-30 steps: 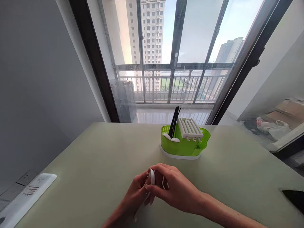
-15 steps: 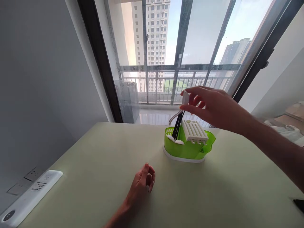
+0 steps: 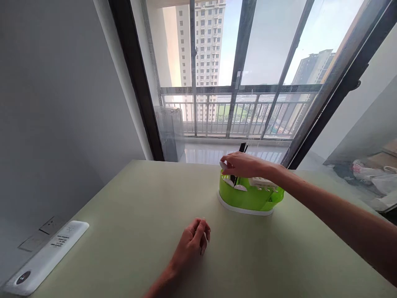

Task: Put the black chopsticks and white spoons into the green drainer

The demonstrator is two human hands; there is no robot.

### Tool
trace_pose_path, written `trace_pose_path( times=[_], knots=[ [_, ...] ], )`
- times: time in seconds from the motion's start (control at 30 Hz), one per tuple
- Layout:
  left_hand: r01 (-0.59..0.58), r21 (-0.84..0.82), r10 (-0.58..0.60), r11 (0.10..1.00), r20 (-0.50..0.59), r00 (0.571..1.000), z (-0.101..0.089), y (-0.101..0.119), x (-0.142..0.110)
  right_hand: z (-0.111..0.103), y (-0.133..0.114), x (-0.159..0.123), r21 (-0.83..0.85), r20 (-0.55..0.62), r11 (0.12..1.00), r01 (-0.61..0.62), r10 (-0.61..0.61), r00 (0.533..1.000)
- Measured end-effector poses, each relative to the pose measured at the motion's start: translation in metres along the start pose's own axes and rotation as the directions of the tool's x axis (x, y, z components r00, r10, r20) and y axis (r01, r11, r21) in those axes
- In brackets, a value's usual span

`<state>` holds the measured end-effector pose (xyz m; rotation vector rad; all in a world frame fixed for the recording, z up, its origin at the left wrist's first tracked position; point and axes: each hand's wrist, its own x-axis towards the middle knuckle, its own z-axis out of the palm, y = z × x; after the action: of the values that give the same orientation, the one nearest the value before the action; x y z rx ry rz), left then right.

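Note:
A green utensil holder (image 3: 243, 201) with a white base stands on the table. My right hand (image 3: 242, 164) is over its left compartment, fingers closed on a white spoon (image 3: 223, 165) whose rounded end sticks out at the fingertips; its other end is hidden. Black chopsticks (image 3: 242, 147) lean up behind that hand. Two more white rounded pieces, like spoon bowls, show at the holder's front rim. A white slotted rack (image 3: 263, 182) sits on the holder, partly covered by my wrist. My left hand (image 3: 192, 236) rests low over the table, fingers curled together around nothing visible, apart from the holder.
The pale table (image 3: 139, 231) ends at a back edge just behind the holder. At the left lies a long white device (image 3: 51, 258) along the wall side. A large window (image 3: 229, 89) rises beyond the table.
My right hand has come down and to the left with the spoon, from above the holder to its left compartment. My left hand stays curled; the view has shifted slightly.

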<state>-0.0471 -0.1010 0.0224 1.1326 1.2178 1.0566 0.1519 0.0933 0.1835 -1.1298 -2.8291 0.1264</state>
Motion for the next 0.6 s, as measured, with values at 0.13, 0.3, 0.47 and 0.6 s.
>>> trace_pose_path(
  times=[0.13, 0.3, 0.47, 0.6],
  knots=[
    [0.011, 0.014, -0.011, 1.000, 0.013, 1.000, 0.000, 0.000, 0.000, 0.006, 0.002, 0.003, 0.036, 0.059, 0.999, -0.004, 0.002, 0.998],
    [0.003, 0.011, -0.004, 1.000, 0.016, 1.000, 0.001, 0.001, -0.001, 0.008, 0.001, 0.003, 0.073, 0.078, 0.997, -0.020, 0.014, 0.997],
    [0.004, -0.009, -0.004, 1.000, 0.010, 1.000, 0.001, 0.000, -0.002, 0.006, -0.005, -0.003, 0.137, 0.092, 0.990, -0.023, 0.010, 0.996],
    [-0.001, 0.001, 0.001, 1.000, 0.010, 1.000, 0.001, 0.000, -0.001, 0.007, -0.004, -0.010, 0.184, 0.013, 0.983, -0.026, 0.024, 1.000]
  ],
)
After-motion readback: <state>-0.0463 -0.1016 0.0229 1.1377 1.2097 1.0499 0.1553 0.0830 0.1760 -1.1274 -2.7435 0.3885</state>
